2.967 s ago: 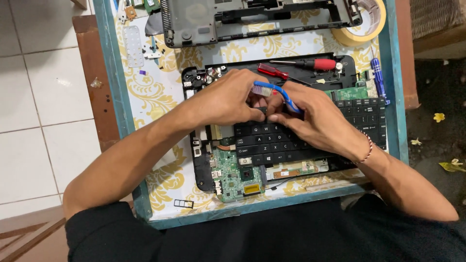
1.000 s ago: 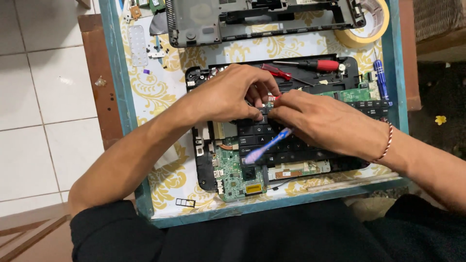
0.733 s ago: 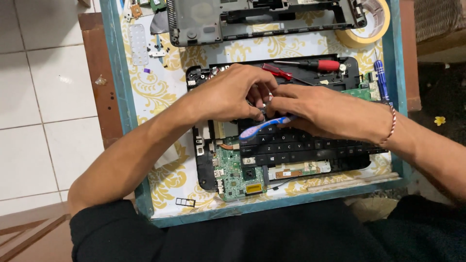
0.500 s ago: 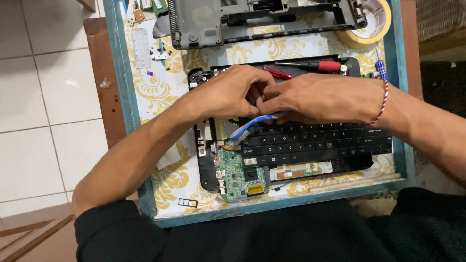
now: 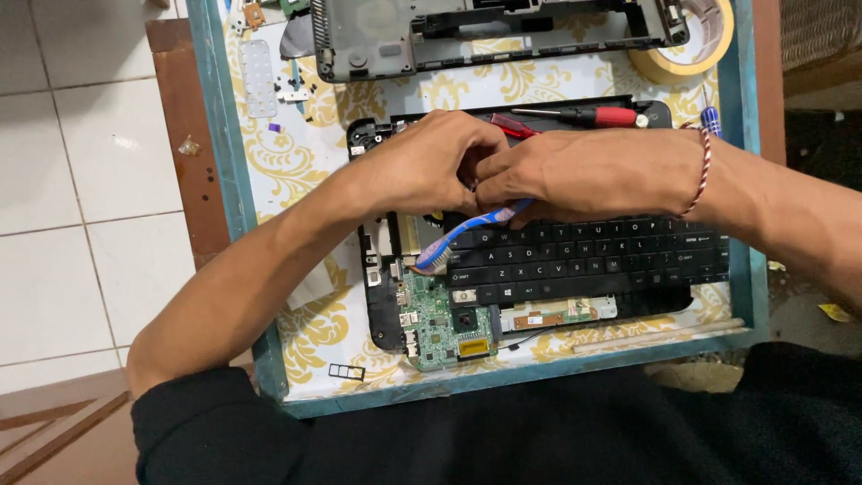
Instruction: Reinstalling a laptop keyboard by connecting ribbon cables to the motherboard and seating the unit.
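We see our right hand [image 5: 593,175] closed on a blue toothbrush [image 5: 467,233] whose bristles rest by the green circuit board [image 5: 440,323], our left hand [image 5: 422,166] seemingly pinching something hidden, the laptop base [image 5: 382,305] lying stripped on the desk [image 5: 296,171], keyboard [image 5: 584,260] loose.

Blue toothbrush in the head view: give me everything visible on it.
The toothbrush is blue plastic with a lighter stripe along the handle and a pinkish-white bristle head at its lower-left end. It lies slanted, head down-left over the gap between the black keyboard and the green circuit board, bristles near the laptop base's edge. Its upper end disappears under the right hand, which seems to grip it; the left hand presses close beside.
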